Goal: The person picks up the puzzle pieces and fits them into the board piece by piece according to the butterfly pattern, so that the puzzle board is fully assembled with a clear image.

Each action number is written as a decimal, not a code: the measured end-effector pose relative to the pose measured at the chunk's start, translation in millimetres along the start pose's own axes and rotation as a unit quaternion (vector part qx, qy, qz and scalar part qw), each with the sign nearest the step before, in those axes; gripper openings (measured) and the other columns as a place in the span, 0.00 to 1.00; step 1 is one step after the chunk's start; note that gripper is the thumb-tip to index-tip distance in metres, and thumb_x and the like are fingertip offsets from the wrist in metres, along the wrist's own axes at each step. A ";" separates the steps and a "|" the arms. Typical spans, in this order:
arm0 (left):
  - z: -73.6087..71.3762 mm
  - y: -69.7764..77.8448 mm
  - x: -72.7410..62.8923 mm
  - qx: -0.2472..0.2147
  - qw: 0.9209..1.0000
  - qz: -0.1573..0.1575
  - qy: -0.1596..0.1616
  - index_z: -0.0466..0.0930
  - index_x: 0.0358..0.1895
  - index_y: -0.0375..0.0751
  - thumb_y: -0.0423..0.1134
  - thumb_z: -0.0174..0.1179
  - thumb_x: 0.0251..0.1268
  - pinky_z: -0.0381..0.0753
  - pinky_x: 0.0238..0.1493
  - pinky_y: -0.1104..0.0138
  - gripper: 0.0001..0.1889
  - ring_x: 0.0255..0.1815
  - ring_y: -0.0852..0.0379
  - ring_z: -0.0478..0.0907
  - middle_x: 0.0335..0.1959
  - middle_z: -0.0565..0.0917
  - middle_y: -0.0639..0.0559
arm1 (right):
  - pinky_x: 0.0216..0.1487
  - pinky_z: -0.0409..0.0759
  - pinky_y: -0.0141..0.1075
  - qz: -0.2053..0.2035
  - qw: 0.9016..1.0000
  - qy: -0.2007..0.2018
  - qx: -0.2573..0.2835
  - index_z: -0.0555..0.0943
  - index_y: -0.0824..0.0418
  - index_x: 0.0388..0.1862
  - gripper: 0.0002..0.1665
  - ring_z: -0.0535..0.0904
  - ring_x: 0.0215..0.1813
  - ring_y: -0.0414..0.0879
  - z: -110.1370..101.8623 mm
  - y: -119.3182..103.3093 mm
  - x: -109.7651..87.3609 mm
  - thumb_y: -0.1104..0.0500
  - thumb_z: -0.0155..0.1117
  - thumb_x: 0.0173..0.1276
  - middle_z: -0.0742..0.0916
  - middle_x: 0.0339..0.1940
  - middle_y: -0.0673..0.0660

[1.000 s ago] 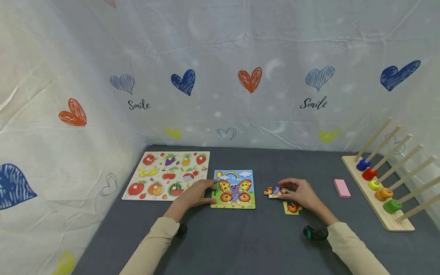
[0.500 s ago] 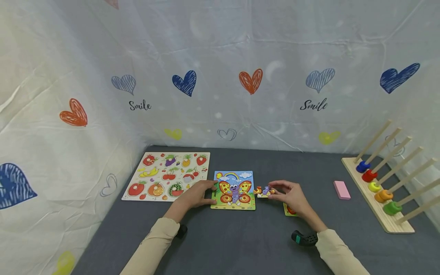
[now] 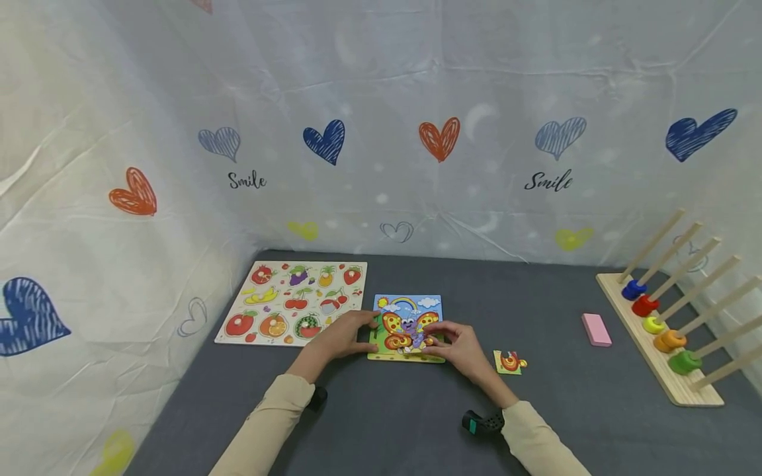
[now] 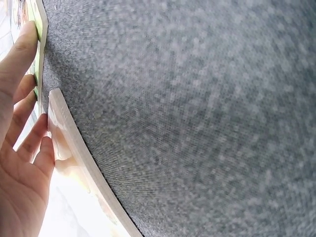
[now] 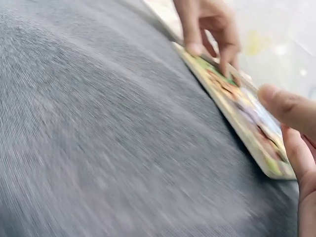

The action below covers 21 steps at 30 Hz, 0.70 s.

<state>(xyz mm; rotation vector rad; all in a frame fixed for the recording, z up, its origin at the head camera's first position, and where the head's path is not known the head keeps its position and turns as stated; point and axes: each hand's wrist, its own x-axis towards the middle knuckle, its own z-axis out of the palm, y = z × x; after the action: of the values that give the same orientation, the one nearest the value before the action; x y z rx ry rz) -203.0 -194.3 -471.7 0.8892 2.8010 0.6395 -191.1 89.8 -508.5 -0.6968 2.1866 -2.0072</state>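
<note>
A square butterfly puzzle board [image 3: 387, 357] lies flat on the dark table. My left hand [image 3: 341, 337] rests at its left edge, thumb near the lower corner and fingers higher up. In the left wrist view, that thumb [image 4: 27, 42] lies on the edge of the board. Between thumb and fingers my right hand [image 3: 461, 347] pinches a puzzle piece [image 3: 413, 344] over the lower half of the board. The right wrist view is blurred; there the piece appears as a thin tilted edge above the board [image 5: 247, 133]. Another puzzle piece [image 3: 508, 362] lies to the right.
A fruit peg puzzle [image 3: 280, 314] lies at the left, close behind my left hand. To the right are a pink block [image 3: 596, 330] and a wooden peg stand [image 3: 693, 390] with coloured rings. A printed curtain [image 3: 381, 132] hangs behind the table.
My right hand has carried the pinched puzzle piece leftward from beside the board to over it, uncovering the other piece. My left hand has stayed at the board's left edge.
</note>
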 end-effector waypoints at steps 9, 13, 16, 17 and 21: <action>0.1 -1.6 0.8 0.004 1.000 0.005 0.002 0.80 0.51 0.36 0.48 0.69 0.57 0.67 0.66 0.54 0.23 0.65 0.45 0.69 0.66 0.72 0.43 | 0.39 0.81 0.28 0.028 0.993 0.043 -0.102 0.86 0.66 0.43 0.20 0.84 0.43 0.49 20.5 0.3 7.6 0.66 0.77 0.49 0.88 0.40 0.59; -0.3 -2.0 0.9 0.007 1.000 0.002 0.004 0.80 0.51 0.37 0.48 0.69 0.57 0.67 0.66 0.55 0.23 0.66 0.46 0.69 0.66 0.72 0.44 | 0.39 0.83 0.31 0.007 0.987 0.047 -0.156 0.86 0.65 0.42 0.20 0.85 0.40 0.48 26.6 -1.6 10.9 0.64 0.79 0.47 0.88 0.38 0.58; -0.3 -1.3 1.1 -0.001 1.000 0.007 0.006 0.80 0.51 0.36 0.48 0.69 0.57 0.67 0.66 0.54 0.23 0.65 0.45 0.69 0.66 0.72 0.43 | 0.39 0.84 0.32 -0.004 0.986 0.033 -0.165 0.86 0.66 0.42 0.20 0.86 0.40 0.49 28.6 -4.1 12.1 0.65 0.78 0.48 0.88 0.39 0.60; -0.2 -1.0 1.2 -0.003 1.000 0.010 0.006 0.80 0.51 0.36 0.48 0.69 0.57 0.67 0.66 0.53 0.23 0.65 0.44 0.69 0.66 0.72 0.43 | 0.39 0.84 0.32 -0.007 0.986 0.025 -0.166 0.86 0.67 0.42 0.19 0.86 0.40 0.49 28.6 -5.0 12.2 0.66 0.78 0.48 0.88 0.39 0.60; 0.1 -0.1 1.3 -0.004 1.000 0.012 0.006 0.81 0.51 0.35 0.47 0.69 0.57 0.68 0.65 0.53 0.23 0.64 0.44 0.70 0.65 0.72 0.42 | 0.40 0.84 0.32 -0.022 0.984 -0.012 -0.178 0.86 0.67 0.43 0.19 0.86 0.42 0.51 25.2 -8.1 12.7 0.68 0.76 0.49 0.87 0.40 0.62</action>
<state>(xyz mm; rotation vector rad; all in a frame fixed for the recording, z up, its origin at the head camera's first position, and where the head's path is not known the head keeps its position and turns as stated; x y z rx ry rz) -204.1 -193.7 -471.8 0.9212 2.8003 0.6609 -191.1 61.4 -501.0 -0.8081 2.5657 -1.6266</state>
